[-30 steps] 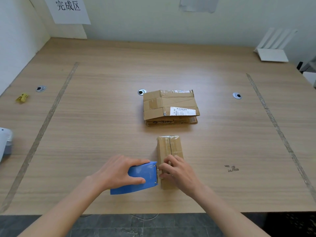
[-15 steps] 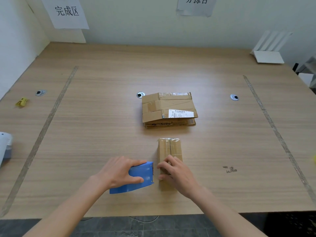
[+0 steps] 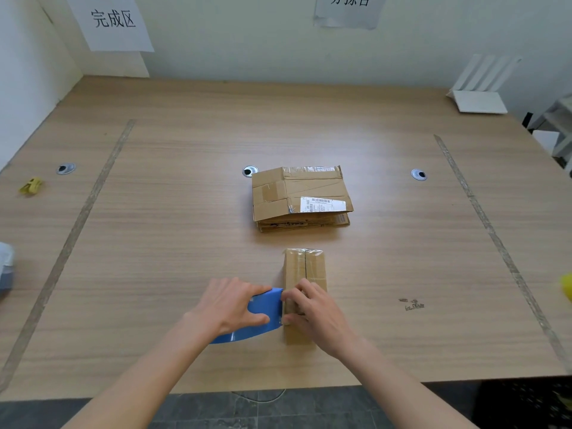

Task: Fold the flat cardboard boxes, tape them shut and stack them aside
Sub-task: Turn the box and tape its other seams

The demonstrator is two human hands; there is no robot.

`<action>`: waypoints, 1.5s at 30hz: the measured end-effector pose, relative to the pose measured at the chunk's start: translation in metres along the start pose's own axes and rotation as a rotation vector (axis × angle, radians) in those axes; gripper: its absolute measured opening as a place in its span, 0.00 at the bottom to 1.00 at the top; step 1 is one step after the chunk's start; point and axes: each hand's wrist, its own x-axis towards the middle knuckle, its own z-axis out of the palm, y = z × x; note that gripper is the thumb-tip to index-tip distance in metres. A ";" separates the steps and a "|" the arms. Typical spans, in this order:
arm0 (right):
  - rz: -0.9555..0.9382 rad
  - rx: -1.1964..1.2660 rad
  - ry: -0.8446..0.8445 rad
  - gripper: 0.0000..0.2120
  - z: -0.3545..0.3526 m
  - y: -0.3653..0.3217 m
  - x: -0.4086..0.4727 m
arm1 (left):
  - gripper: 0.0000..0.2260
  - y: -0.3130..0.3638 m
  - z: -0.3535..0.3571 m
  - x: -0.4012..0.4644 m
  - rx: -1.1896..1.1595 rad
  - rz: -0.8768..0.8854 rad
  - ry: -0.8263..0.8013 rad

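Watching the blue tape dispenser (image 3: pixel 260 314) come back in — half a second ago there's a gap, now its front edge touches the small folded box (image 3: pixel 305 292) near the worktop's (image 3: pixel 185 227) front edge. My left hand (image 3: pixel 230 305) stays wrapped round the dispenser, my right hand (image 3: pixel 315 314) presses the box's near end with fingers curled over it. Looks like another strip is starting; the flat boxes (image 3: pixel 301 196) wait just behind, untouched.

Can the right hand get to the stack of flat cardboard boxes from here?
Probably yes: the right hand rests on the small folded cardboard box, and only bare wooden table separates that from the stack of flat cardboard boxes.
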 end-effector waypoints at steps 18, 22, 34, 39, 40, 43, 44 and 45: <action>0.062 0.013 -0.007 0.17 -0.004 -0.004 0.003 | 0.24 0.004 0.029 -0.013 0.095 -0.036 -0.116; 0.076 0.020 0.016 0.18 0.001 -0.001 0.000 | 0.30 -0.023 0.037 -0.030 -0.013 -0.084 -0.032; 0.283 -0.253 0.160 0.13 0.017 -0.036 0.021 | 0.30 -0.062 -0.005 -0.049 -0.066 -0.055 0.176; 0.165 -0.245 0.130 0.16 0.016 -0.025 0.009 | 0.31 -0.068 -0.004 -0.053 -0.067 -0.060 0.200; 0.137 -0.260 0.119 0.16 0.015 -0.022 0.005 | 0.31 -0.070 -0.005 -0.054 -0.069 -0.057 0.198; 0.073 -0.320 0.147 0.14 0.014 -0.017 -0.003 | 0.29 -0.074 -0.009 -0.055 -0.078 -0.053 0.203; 0.059 -0.338 0.162 0.15 0.014 -0.016 -0.004 | 0.29 -0.074 -0.011 -0.055 -0.085 -0.049 0.207; 0.046 -0.354 0.172 0.16 0.014 -0.017 -0.003 | 0.29 -0.074 -0.013 -0.055 -0.090 -0.044 0.214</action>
